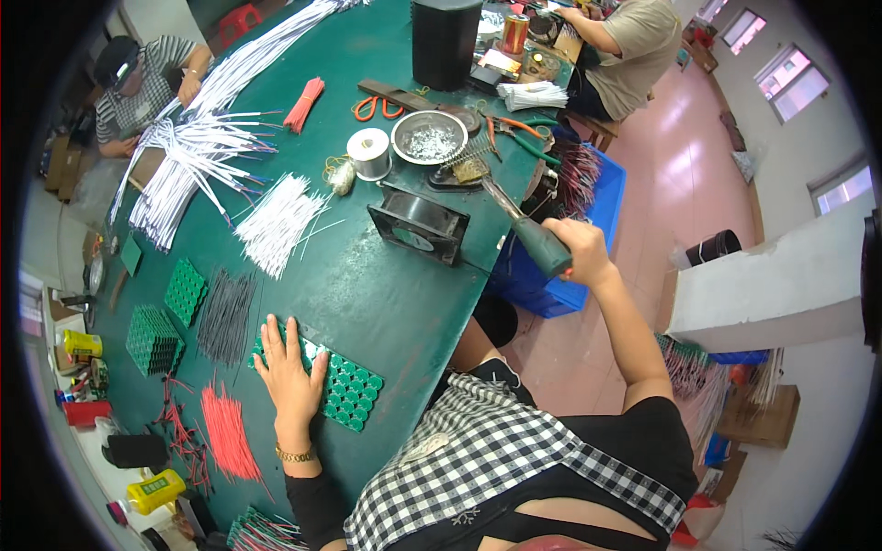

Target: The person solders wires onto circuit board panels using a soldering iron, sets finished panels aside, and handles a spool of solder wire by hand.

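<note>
Left hand: the left hand (pixel 292 378) is lying palm down with its fingers spread and the thumb standing apart, opened out rather than gripping; it is covering the upper left part of a sheet of round green boards (pixel 353 393).
Left arm: the forearm is coming up from the lower edge in a dark sleeve, with a gold-coloured band (pixel 294 455) circling the wrist.
Right hand: the right hand (pixel 579 250) is closing around the green handle of a soldering iron (pixel 540 244), with the fingers wrapping round its thick end.
Right arm: the bare forearm is reaching up and away from the body, well out to the right, and is holding the iron beyond the table edge.
Iron: its metal shaft is slanting up and left toward a spring stand (pixel 467 173); whether the tip is touching it, I cannot tell.
Green sheet: it is lying flat on the green table (pixel 335 289), near its front edge, on the person's left.
Wires: black wires (pixel 226 317) and red wires (pixel 230 432) are lying left of the left hand, while cut white wires (pixel 283 225) are spreading farther back.
Fan: a black fan (pixel 418 225) is standing between the sheet and a metal bowl (pixel 397 147), with a solder spool (pixel 369 154) sitting just beside the bowl.
</note>
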### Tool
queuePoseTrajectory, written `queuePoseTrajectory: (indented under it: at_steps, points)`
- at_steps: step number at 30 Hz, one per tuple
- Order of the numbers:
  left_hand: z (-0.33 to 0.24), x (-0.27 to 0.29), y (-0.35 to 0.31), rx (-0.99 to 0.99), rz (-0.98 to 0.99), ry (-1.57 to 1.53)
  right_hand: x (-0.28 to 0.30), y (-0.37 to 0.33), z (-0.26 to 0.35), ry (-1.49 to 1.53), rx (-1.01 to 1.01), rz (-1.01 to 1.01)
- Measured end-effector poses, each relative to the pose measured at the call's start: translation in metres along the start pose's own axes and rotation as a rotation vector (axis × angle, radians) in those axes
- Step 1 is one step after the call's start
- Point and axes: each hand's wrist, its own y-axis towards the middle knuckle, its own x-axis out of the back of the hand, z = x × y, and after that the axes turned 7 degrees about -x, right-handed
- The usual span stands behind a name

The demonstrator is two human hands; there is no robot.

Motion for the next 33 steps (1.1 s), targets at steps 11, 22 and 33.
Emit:
queuePoseTrajectory:
  at_steps: [11, 22, 33]
  points:
    - [-0.002, 0.002, 0.0, -0.002, -0.025, -0.006, -0.01, 0.029, -0.009, -0.247, 0.182, 0.131]
    - [-0.001, 0.003, 0.001, -0.003, -0.007, 0.009, -0.021, 0.011, -0.008, 0.335, -0.061, -0.007]
    - [-0.001, 0.004, 0.0, -0.004, -0.016, -0.011, -0.036, -0.003, 0.009, 1.891, -0.968, 0.006]
